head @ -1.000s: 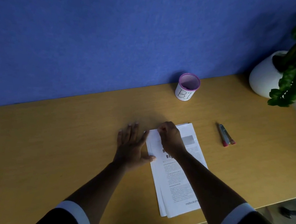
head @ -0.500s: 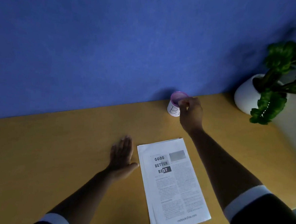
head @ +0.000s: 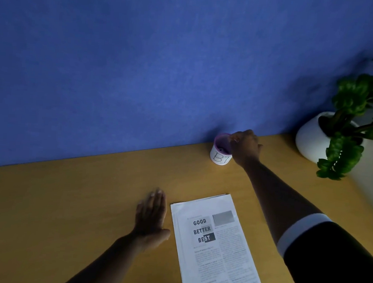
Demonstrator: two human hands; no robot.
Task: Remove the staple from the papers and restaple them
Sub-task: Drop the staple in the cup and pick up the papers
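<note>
Desk (head: 66,199) wooden, blue wall (head: 142,61) behind; right hand (head: 245,145) perhaps pinched over cup (head: 221,151).

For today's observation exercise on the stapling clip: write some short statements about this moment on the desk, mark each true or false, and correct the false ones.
1. The right hand is at the rim of the small white cup with a purple rim. True.
2. The left hand presses on the printed white papers. False: it lies flat on the wooden desk, beside them.
3. The papers' headline reads GOOD BETTER BEST. True.
4. The round white pot with a green plant stands at the desk's left end. False: it stands at the right.
</note>
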